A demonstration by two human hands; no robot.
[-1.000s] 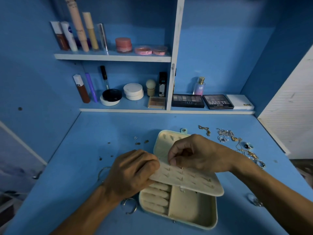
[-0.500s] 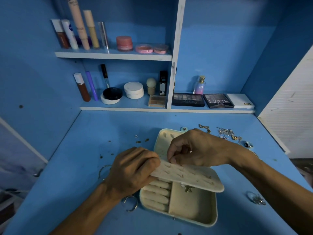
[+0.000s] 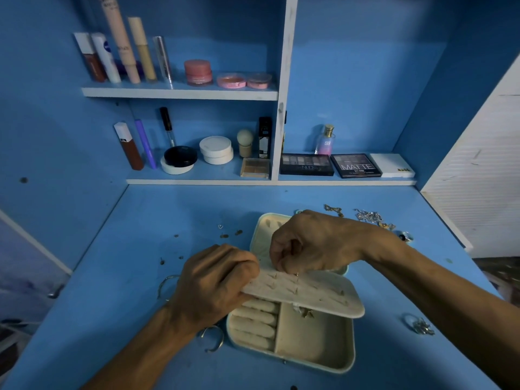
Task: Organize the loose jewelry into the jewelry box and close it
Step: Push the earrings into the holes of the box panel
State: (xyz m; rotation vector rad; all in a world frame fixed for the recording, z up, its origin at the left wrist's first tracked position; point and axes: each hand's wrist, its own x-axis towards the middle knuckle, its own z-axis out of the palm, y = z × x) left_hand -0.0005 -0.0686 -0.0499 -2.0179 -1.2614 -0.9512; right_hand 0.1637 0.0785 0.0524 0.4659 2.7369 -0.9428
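At the left of the blue surface [image 3: 112, 305] lie a thin hoop [image 3: 166, 282] and, nearer the camera, an open bangle [image 3: 213, 337] just beside the box's left corner. The left hand [image 3: 213, 285] has its fingers curled round the left edge of the cream earring panel [image 3: 306, 294], holding it raised and slightly tilted over the base. The jewelry box [image 3: 309, 347] sits open at the middle of the surface, lid laid back behind it, padded ring rolls [image 3: 256, 322] in its left part and 1 small gold piece [image 3: 305, 312] in the open compartment beside them. The right hand [image 3: 312, 243] hangs over the panel's far edge, fingers bent, thumb and forefinger pinching a tiny stud [image 3: 297, 274] at the panel. Further right, loose chains [image 3: 365, 215], a dark-stoned ring [image 3: 406, 236] and a silver cluster [image 3: 420, 326] lie on the surface.
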